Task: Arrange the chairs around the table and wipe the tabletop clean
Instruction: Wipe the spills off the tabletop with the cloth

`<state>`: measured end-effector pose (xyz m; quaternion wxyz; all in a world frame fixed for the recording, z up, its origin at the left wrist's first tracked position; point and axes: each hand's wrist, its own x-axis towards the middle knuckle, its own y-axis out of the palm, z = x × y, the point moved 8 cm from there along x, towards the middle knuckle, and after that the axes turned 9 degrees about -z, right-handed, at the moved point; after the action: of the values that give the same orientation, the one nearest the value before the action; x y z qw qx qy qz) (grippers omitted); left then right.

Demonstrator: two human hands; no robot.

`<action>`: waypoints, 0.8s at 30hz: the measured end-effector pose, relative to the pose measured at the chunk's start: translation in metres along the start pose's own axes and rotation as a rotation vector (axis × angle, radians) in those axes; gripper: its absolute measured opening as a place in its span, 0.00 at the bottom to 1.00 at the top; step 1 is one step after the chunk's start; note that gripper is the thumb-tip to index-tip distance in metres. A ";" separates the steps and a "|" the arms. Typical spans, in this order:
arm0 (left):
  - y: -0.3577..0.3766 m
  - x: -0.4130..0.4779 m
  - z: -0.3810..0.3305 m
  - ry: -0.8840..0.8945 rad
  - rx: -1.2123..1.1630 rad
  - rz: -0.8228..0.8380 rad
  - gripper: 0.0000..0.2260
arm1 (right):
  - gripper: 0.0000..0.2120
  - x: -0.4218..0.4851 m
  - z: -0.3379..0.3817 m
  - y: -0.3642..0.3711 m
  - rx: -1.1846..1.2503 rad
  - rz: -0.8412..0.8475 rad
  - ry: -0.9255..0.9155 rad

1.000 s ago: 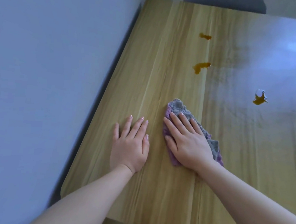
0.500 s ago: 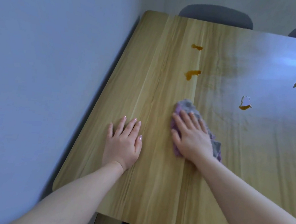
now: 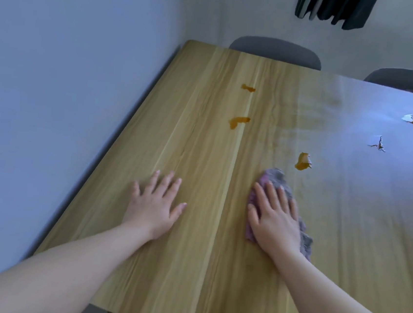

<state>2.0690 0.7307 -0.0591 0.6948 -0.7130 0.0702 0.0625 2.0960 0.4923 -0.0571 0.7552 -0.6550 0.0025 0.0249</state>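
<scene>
Presently, only the head view is available. A light wooden rectangular table (image 3: 191,244) with visible grain is seen with its left edge alongside a pale blue-grey wall (image 3: 54,89).

The left hand (image 3: 155,207) is laid palm down on the table near that left edge. Its fingers are straight and spread, and nothing is held by it. The right hand (image 3: 274,219) is pressed palm down on a crumpled grey-and-purple cleaning cloth (image 3: 277,176), with its fingers straight and close together. The cleaning cloth lies toward the middle of the table, apart from the left hand. Its far end is left uncovered beyond the fingertips.

Orange liquid marks are noted on the table:
- a small orange stain (image 3: 247,88) toward the table's far edge;
- a second orange stain (image 3: 238,121) nearer than the first;
- a third orange stain (image 3: 303,162) just beyond the cleaning cloth, not touching it.

Two whitish ragged marks (image 3: 411,120) (image 3: 377,145) are seen in the glare toward the table's right side. It cannot be determined whether they are scraps or reflecting liquid.

Beyond the table's far edge, a first dark grey rounded chair back (image 3: 275,50) is seen near the far left corner. A second chair back (image 3: 409,80) is seen further right. A dark pleated fabric item (image 3: 336,6) is seen against the wall above the table's far edge.
</scene>
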 end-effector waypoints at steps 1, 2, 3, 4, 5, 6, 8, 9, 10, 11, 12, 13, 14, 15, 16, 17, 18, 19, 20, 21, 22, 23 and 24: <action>-0.005 0.007 -0.019 0.066 0.009 -0.008 0.32 | 0.30 -0.005 -0.012 -0.002 0.017 0.006 0.090; -0.009 0.015 -0.040 0.130 0.020 -0.028 0.35 | 0.28 -0.015 -0.016 -0.002 0.031 0.021 0.153; -0.014 0.027 -0.060 0.166 0.008 -0.071 0.36 | 0.28 -0.026 -0.017 0.000 0.029 0.014 0.172; -0.017 0.040 -0.078 0.168 -0.011 -0.104 0.35 | 0.29 -0.036 -0.013 0.002 0.022 0.011 0.141; -0.018 0.051 -0.092 0.157 -0.033 -0.121 0.32 | 0.29 -0.041 -0.009 0.005 0.036 0.015 0.085; -0.017 0.061 -0.107 0.151 -0.053 -0.117 0.30 | 0.29 -0.040 -0.012 0.007 0.050 0.035 0.038; -0.008 0.069 -0.126 0.153 -0.051 -0.110 0.29 | 0.28 -0.028 -0.034 0.005 0.002 0.026 0.027; -0.004 0.071 -0.131 0.158 -0.033 -0.121 0.30 | 0.30 -0.018 -0.049 0.000 0.015 0.028 0.082; -0.001 0.071 -0.131 0.157 -0.026 -0.141 0.33 | 0.32 -0.006 -0.064 -0.005 0.019 -0.008 0.137; 0.001 0.072 -0.131 0.149 -0.034 -0.169 0.35 | 0.31 0.008 -0.080 -0.006 0.004 -0.023 0.186; -0.001 0.071 -0.129 0.143 -0.047 -0.195 0.36 | 0.30 0.021 -0.092 -0.005 -0.004 -0.021 0.239; -0.003 0.072 -0.128 0.142 -0.057 -0.214 0.34 | 0.29 0.036 -0.102 -0.006 0.011 -0.029 0.299; -0.004 0.072 -0.128 0.148 -0.058 -0.232 0.31 | 0.29 0.049 -0.109 -0.010 0.028 -0.033 0.351; -0.004 0.073 -0.128 0.157 -0.046 -0.259 0.29 | 0.28 0.059 -0.112 -0.014 0.045 -0.056 0.386; -0.004 0.074 -0.128 0.163 -0.037 -0.288 0.27 | 0.28 0.066 -0.114 -0.017 0.050 -0.073 0.418; -0.003 0.073 -0.128 0.165 -0.037 -0.286 0.27 | 0.28 0.070 -0.114 -0.017 0.049 -0.081 0.436; -0.004 0.072 -0.128 0.168 -0.041 -0.295 0.26 | 0.28 0.067 -0.113 -0.017 0.044 -0.076 0.440; -0.005 0.071 -0.128 0.172 -0.041 -0.319 0.27 | 0.29 0.060 -0.111 -0.016 0.033 -0.074 0.419; -0.005 0.070 -0.128 0.169 -0.040 -0.337 0.27 | 0.29 0.054 -0.106 -0.015 0.018 -0.069 0.366; -0.006 0.071 -0.129 0.163 -0.035 -0.339 0.27 | 0.30 0.049 -0.103 -0.015 0.003 -0.054 0.299; -0.006 0.071 -0.129 0.162 -0.030 -0.344 0.27 | 0.32 0.049 -0.103 -0.014 -0.009 -0.035 0.241; -0.006 0.071 -0.129 0.162 -0.030 -0.346 0.27 | 0.34 0.054 -0.106 -0.014 -0.022 -0.029 0.202; -0.005 0.072 -0.129 0.167 -0.031 -0.356 0.27 | 0.35 0.064 -0.112 -0.014 -0.031 -0.026 0.196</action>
<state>2.1397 0.6008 -0.0638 0.6755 -0.7276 -0.0004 -0.1199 2.1642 0.3815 -0.0612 0.7415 -0.6657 0.0676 -0.0490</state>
